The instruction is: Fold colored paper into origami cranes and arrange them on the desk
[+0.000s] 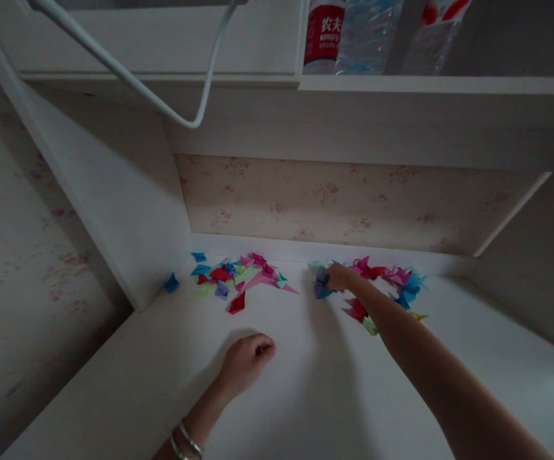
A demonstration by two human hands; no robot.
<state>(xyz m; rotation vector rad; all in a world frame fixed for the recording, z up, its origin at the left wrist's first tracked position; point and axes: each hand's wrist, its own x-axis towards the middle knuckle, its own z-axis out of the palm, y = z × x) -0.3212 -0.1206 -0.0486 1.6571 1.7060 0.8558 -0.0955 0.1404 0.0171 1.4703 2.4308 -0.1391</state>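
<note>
My right hand (pixel 340 277) reaches far forward on the white desk (pixel 286 383), its fingers pinched at a blue folded paper piece (pixel 322 285). To the right, more folded paper pieces lie in a loose ring, among them a magenta piece (pixel 398 275), a blue piece (pixel 408 292) and a red piece (pixel 358 310). My left hand (pixel 250 359) rests curled into a loose fist nearer me, with nothing showing in it. Beyond that hand, a heap of colourful folded papers (pixel 245 273) sits against the back edge, with a red piece (pixel 237 303) at its front.
A lone blue paper piece (pixel 172 283) lies by the left side panel (pixel 128 211). Overhead, a shelf (pixel 425 84) holds several plastic bottles (pixel 367 35). A white bent lamp arm or tube (pixel 161 108) hangs in front of the cabinet.
</note>
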